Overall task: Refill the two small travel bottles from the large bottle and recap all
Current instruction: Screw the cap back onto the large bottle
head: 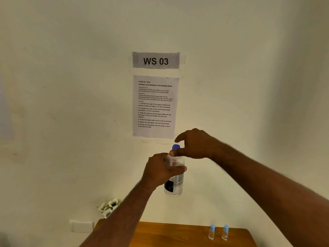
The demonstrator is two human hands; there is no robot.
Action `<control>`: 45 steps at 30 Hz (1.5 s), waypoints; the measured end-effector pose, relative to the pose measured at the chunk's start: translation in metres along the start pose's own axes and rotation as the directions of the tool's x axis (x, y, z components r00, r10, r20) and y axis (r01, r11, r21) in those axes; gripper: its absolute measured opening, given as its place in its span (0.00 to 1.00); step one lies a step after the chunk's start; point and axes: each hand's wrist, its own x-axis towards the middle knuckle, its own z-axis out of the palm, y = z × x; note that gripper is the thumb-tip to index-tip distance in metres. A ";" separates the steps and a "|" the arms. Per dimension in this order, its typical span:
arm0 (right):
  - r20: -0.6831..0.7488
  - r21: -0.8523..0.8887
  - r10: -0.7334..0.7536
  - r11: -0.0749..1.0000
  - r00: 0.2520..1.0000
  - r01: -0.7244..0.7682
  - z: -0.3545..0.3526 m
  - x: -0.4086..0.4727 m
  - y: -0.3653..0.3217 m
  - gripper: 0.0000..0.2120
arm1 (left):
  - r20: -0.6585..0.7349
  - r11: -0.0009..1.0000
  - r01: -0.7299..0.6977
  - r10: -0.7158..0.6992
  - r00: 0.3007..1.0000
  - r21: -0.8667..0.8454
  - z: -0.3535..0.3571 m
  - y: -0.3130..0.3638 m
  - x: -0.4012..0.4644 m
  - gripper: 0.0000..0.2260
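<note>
1. Clear plastic makes up the large bottle (175, 177), which carries a blue cap (176, 146) on top and a label that is black on one side and pale with fine print on the other; the print is too blurred to read.
2. It is upright, held in the air in front of the wall, well above the counter (178, 232).
3. Left hand (160, 171) is wrapped around the bottle's upper body, fingers closed across the front just above the label.
4. Right hand (192, 145) sits at the bottle's top from the right side: its thumb presses against the neck just under the blue cap, while the index finger arches over the cap. Whether the other fingers touch the cap cannot be told.
5. Both hands therefore meet on the one bottle, the right above the left.
6. Two small travel bottles (218, 232) stand upright side by side on the wooden counter, clear with light blue caps on, below and to the right of the hands, well apart from them.
</note>
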 end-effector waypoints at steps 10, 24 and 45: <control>-0.006 0.638 0.066 0.768 0.998 -0.047 0.057 -0.017 0.022 0.33 | -0.037 1.000 0.022 -0.022 0.999 0.014 -0.012 -0.008 0.000 0.25; -0.199 0.576 -0.047 0.803 0.979 0.156 0.031 0.009 0.002 0.08 | -0.051 0.998 0.043 -0.041 0.998 0.037 -0.013 -0.014 0.001 0.34; -0.092 0.756 0.220 0.650 0.971 -0.076 0.089 -0.010 -0.006 0.24 | -0.117 0.993 0.063 -0.052 0.992 0.097 -0.010 -0.020 -0.001 0.35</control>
